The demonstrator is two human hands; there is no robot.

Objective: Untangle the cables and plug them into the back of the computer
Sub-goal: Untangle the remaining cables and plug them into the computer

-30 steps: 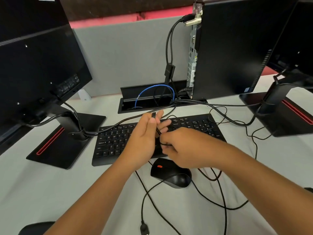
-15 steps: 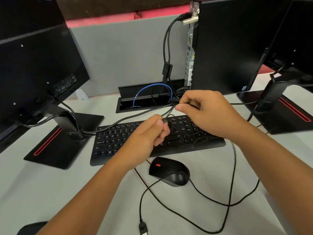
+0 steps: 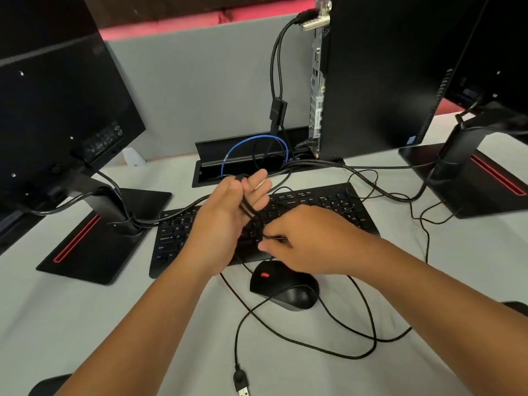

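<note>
My left hand (image 3: 228, 221) has its grip round a doubled run of thin black cable (image 3: 248, 208), thumb side curled on it with the plug end poking up by my thumb, while the outer fingers (image 3: 258, 181) stand nearly straight. My right hand (image 3: 308, 241) pinches another strand of the same cable low down, just over the near edge of the keyboard (image 3: 328, 207). Half a second ago that right hand was up near the far edge of the keyboard, pulling a length away from me; now it has dropped back toward the mouse (image 3: 285, 290) and my left has lifted and turned palm-up, so I judge I have drawn one loop free and am gathering slack. The rest of the cable lies in wide loops on the worktop toward its near edge, crossing the mouse lead, and a loose USB plug (image 3: 243, 387) sits at the near edge, unplugged. The computer (image 3: 380, 75) stands at the far edge with its rear ports (image 3: 317, 104) facing left, well apart from my hands, so nothing of mine is plugged in yet and untangling is still the step in hand.
</note>
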